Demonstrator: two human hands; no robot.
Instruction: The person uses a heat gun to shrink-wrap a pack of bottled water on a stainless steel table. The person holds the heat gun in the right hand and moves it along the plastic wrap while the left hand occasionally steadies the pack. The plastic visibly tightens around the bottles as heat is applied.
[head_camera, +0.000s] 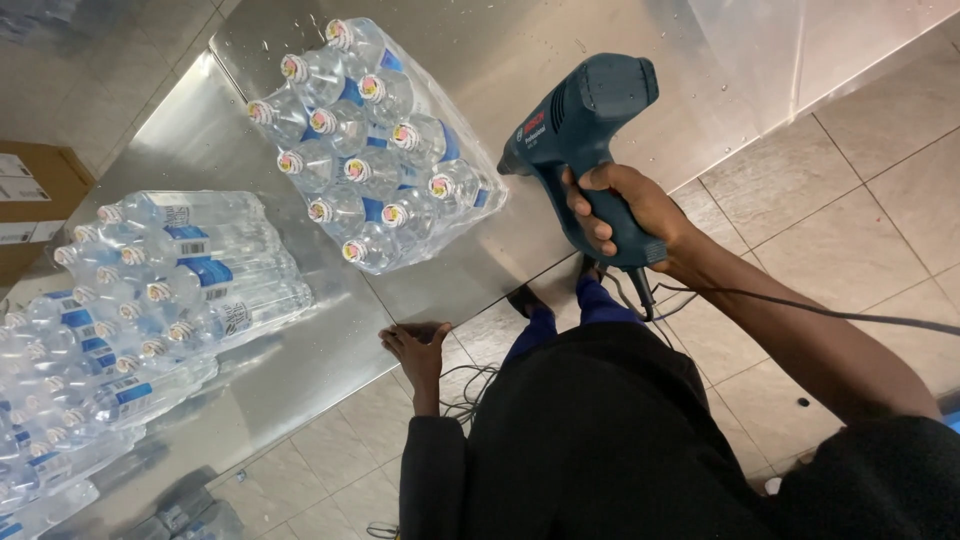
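My right hand (622, 208) grips the handle of a dark blue heat gun (583, 120), whose nozzle points left toward a shrink-wrapped pack of small water bottles (375, 140) standing upright on a shiny metal table (520, 60). The gun hangs just right of the pack, a short gap between them. Its black cord (800, 308) trails off to the right. My left hand (418, 348) rests flat on the near edge of the table, fingers spread, holding nothing. My dark trousers and shoes show below.
Several more wrapped packs of bottles (150, 290) lie stacked on their sides at the table's left end. A brown cardboard box (35, 195) stands at far left. Beige floor tiles (840, 220) stretch right; loose cable (465, 390) lies by my feet.
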